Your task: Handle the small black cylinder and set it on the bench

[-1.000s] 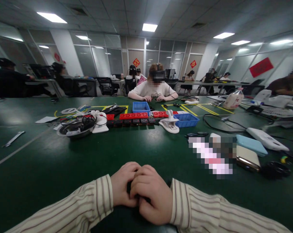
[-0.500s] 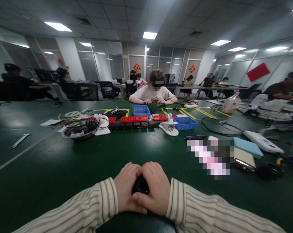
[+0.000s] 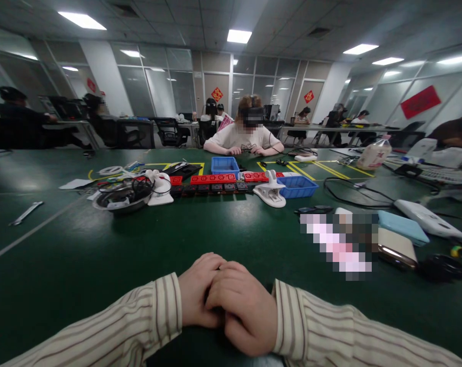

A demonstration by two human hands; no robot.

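At the near edge of the green table (image 3: 158, 244), my left hand (image 3: 195, 290) and my right hand (image 3: 250, 308) are closed together. The right fingers lie over the left ones, with the right thumb tucked below. Both hands wrap a glossy black rounded object; it showed between the palms half a second ago, and the fingers cover it now. What kind of object it is I cannot tell.
Farther off are a metal bowl (image 3: 126, 206) of cables, red sockets (image 3: 213, 179), a white clip stand (image 3: 271, 193) and a blue bin (image 3: 299, 187). A wrench (image 3: 26, 213) lies left; a beige power bank (image 3: 397, 250) lies right. A person (image 3: 243, 137) sits opposite.
Half a second ago my hands were parted at the middle, showing the black object. My right fingers have since folded over the left and covered it. The view has tilted slightly.
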